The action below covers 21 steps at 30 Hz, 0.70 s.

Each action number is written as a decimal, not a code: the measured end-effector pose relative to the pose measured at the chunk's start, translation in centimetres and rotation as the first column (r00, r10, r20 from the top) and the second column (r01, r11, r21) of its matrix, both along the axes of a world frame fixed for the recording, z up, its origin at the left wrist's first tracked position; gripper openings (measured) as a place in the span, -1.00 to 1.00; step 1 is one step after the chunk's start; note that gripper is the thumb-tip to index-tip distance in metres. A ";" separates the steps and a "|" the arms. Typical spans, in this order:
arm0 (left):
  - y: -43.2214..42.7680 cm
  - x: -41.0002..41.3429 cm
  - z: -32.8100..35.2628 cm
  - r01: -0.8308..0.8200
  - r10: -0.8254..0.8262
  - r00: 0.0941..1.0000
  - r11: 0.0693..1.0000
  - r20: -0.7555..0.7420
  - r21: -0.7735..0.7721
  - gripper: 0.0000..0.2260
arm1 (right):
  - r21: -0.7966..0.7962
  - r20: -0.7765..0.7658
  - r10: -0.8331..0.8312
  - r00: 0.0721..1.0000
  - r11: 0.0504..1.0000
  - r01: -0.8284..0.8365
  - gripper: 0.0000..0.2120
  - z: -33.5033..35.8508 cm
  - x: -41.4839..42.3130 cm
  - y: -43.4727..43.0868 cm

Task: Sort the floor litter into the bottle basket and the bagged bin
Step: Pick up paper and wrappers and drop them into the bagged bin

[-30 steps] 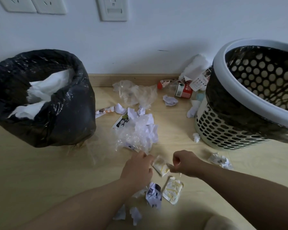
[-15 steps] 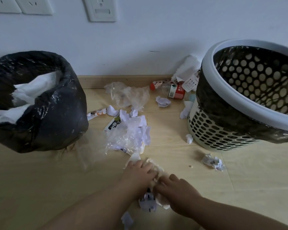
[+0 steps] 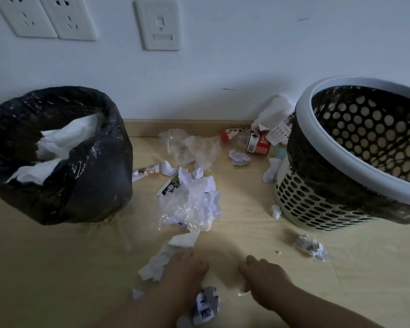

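My left hand [image 3: 187, 268] is low on the wooden floor, its fingers curled round a long white paper scrap [image 3: 161, 259] that trails up and to the left. A short gap to the right, my right hand [image 3: 263, 275] is curled on a pale wrapper [image 3: 243, 290], of which only a corner shows. A crumpled printed paper ball [image 3: 206, 304] lies between my forearms. The black-bagged bin [image 3: 85, 185] stands at the left with white paper inside. The perforated basket [image 3: 317, 209] with a white rim stands at the right.
A heap of clear plastic and torn paper [image 3: 192, 202] lies mid-floor, with a clear bag [image 3: 189, 147] behind it. A red-labelled bottle [image 3: 258, 144] and white tissue [image 3: 275, 110] sit by the wall. A crumpled wad [image 3: 310, 247] lies before the basket.
Both hands have pulled back toward me and moved apart. The pale wrappers that lay on the floor between them are now gathered in my hands. The view has tilted upward.
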<state>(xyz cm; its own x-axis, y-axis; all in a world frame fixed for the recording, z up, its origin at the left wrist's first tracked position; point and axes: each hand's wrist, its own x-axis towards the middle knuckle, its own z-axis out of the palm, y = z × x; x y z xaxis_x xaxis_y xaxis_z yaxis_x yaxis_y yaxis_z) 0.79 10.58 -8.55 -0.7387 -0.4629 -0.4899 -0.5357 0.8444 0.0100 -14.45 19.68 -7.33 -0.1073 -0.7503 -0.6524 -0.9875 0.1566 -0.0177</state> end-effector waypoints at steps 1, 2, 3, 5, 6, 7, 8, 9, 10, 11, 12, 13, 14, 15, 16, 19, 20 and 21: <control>0.1 0.2 -0.3 -0.031 0.031 0.999 0.999 0.008 0.013 -0.77 | -0.011 -0.002 -0.027 1.000 1.000 0.027 -0.61 0.1 -0.3 -0.2; 0.2 0.2 0.0 -0.069 0.069 0.998 0.997 -0.005 0.021 -0.80 | -0.019 -0.002 -0.046 0.999 0.999 0.046 -0.61 0.2 -0.5 -0.5; 0.1 0.3 0.0 -0.064 0.065 0.997 0.998 -0.037 0.024 -0.79 | -0.026 0.002 -0.065 0.998 0.998 0.065 -0.62 0.3 -0.8 -0.7; 0.0 -0.1 0.0 -0.064 0.062 0.996 0.997 -0.062 -0.033 -0.72 | -0.040 0.010 -0.091 0.996 0.995 0.091 -0.63 0.4 -1.3 -0.9; -0.1 -0.2 0.2 -0.078 0.077 0.997 0.997 -0.026 -0.028 -0.76 | -0.035 0.012 -0.099 0.995 0.994 0.099 -0.63 0.5 -1.4 -1.0; 0.0 -0.3 0.7 -0.044 0.041 0.998 0.997 -0.054 -0.058 -0.84 | -0.023 0.017 -0.105 0.994 0.994 0.105 -0.64 0.6 -1.6 -1.1; 0.0 -0.4 0.5 -0.020 0.020 1.000 0.998 0.000 -0.054 -0.87 | -0.016 0.026 -0.114 0.993 0.993 0.114 -0.65 0.6 -1.8 -1.1; -0.3 -0.4 -0.2 0.029 -0.029 1.000 0.998 -0.005 -0.061 -0.81 | -0.014 0.030 -0.119 0.992 0.993 0.120 -0.66 0.6 -2.0 -1.1; -0.6 -0.6 -0.4 0.054 -0.054 0.999 0.997 0.003 -0.062 -0.77 | -0.013 0.034 -0.122 0.992 0.992 0.123 -0.67 0.6 -2.2 -1.0; -0.9 -0.8 -0.7 0.063 -0.065 0.998 0.996 -0.020 -0.061 -0.76 | -0.012 0.035 -0.125 0.992 0.992 0.125 -0.68 0.6 -2.3 -1.0; -1.2 -1.3 -0.7 0.059 -0.063 0.996 0.997 -0.065 -0.058 -0.78 | -0.010 0.034 -0.126 0.991 0.992 0.126 -0.68 0.6 -2.4 -1.0; -1.5 -1.6 -0.9 0.072 -0.082 0.986 0.995 -0.146 -0.072 -0.81 | -0.008 0.032 -0.123 0.992 0.992 0.123 -0.69 0.6 -2.5 -0.9; -1.7 -2.2 -0.6 0.093 -0.113 0.961 0.992 -0.251 -0.090 -0.85 | -0.001 0.030 -0.121 0.992 0.993 0.121 -0.68 0.6 -2.6 -0.8; -2.1 -2.8 -0.3 0.104 -0.130 0.937 0.990 -0.324 -0.097 -0.89 | 0.004 0.029 -0.118 0.993 0.993 0.118 -0.68 0.6 -2.6 -0.8; -2.6 -3.4 0.1 0.101 -0.129 0.916 0.990 -0.379 -0.094 -0.93 | 0.008 0.028 -0.116 0.993 0.993 0.115 -0.67 0.5 -2.7 -0.7; -4.8 -4.5 1.0 -0.047 -0.049 0.897 0.977 -0.440 -0.206 -0.88 | 0.022 0.030 -0.110 0.993 0.994 0.109 -0.67 0.5 -2.6 -0.9; -5.5 -4.4 1.6 -0.151 0.030 0.889 0.961 -0.457 -0.232 -0.86 | 0.025 0.033 -0.119 0.992 0.993 0.118 -0.67 0.6 -2.6 -1.1; -6.3 -4.1 1.9 -0.248 0.117 0.872 0.943 -0.476 -0.223 -0.85 | 0.025 0.038 -0.127 0.991 0.992 0.126 -0.68 0.6 -2.4 -1.3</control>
<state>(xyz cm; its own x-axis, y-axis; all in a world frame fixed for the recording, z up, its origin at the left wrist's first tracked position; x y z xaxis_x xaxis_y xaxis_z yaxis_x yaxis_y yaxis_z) -3.32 4.26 -6.69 -0.7359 -0.6760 0.0378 -0.6726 0.7363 0.0746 -16.90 18.40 -6.72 -0.1749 -0.7172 -0.6745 -0.9582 0.2814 -0.0508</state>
